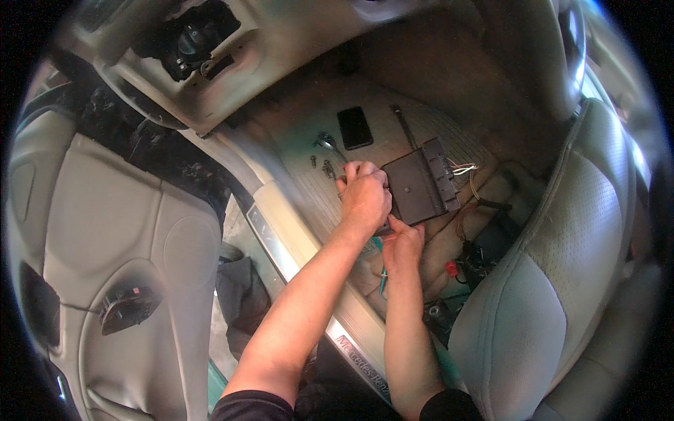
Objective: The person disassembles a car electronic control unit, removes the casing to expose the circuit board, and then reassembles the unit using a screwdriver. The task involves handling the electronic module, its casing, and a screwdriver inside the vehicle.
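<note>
A dark, flat, box-shaped electronic module (413,191) with a connector edge on its right side is held over the ribbed floor mat. At its left end is my left hand (366,195), fingers curled closed around that edge; part of the grip is hidden under the hand. My right hand (403,245) holds the module's near lower corner, thumb on top and the other fingers mostly underneath. White and brown wires (462,169) show beside the connector edge. Just beyond my left hand lies a ratchet (328,142) on the mat, close to small bolts (328,169).
A black phone (354,128) and a thin dark bar (403,126) lie farther back on the mat (382,105). To the right stands the grey seat (554,281), with loose cables and a red connector (451,267) beside it. The door sill (309,263) crosses under my forearms; the open door (105,210) is left.
</note>
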`<state>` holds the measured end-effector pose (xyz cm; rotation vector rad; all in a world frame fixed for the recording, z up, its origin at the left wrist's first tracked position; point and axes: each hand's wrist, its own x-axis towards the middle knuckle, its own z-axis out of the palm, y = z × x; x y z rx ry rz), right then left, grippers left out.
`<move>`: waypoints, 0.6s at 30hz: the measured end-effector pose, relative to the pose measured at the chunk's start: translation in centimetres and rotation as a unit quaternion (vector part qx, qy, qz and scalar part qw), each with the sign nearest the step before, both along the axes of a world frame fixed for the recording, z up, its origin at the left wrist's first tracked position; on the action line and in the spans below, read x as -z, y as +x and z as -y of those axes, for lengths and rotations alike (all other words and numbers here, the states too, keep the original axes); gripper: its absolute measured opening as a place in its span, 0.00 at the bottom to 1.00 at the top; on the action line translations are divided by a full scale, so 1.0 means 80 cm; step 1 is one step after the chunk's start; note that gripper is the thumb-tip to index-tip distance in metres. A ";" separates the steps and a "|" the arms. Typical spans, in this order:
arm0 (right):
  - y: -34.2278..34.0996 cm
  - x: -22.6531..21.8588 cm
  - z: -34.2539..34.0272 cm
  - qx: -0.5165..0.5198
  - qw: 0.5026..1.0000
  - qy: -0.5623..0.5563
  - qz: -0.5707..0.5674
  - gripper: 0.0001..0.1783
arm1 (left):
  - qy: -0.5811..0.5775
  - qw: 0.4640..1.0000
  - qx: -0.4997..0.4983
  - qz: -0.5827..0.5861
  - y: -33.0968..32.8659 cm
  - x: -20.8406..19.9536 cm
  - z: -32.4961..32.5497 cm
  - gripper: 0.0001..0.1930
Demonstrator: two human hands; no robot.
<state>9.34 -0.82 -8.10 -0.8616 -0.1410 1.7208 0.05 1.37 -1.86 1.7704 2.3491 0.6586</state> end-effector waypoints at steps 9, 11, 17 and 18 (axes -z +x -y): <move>0.008 -0.005 -0.003 -0.006 0.999 -0.032 -0.041 0.33 | 0.016 0.999 0.032 0.008 -0.009 0.004 -0.005 0.08; 0.009 -0.007 -0.005 -0.010 0.998 -0.038 -0.039 0.32 | 0.018 0.997 0.060 0.040 -0.021 -0.001 -0.006 0.10; 0.005 0.000 -0.006 -0.018 0.999 -0.029 -0.031 0.32 | 0.035 0.987 -0.001 0.157 -0.046 -0.027 -0.001 0.16; 0.004 -0.001 -0.007 -0.018 0.999 -0.025 -0.030 0.33 | 0.025 0.983 -0.008 0.180 -0.054 -0.032 -0.003 0.16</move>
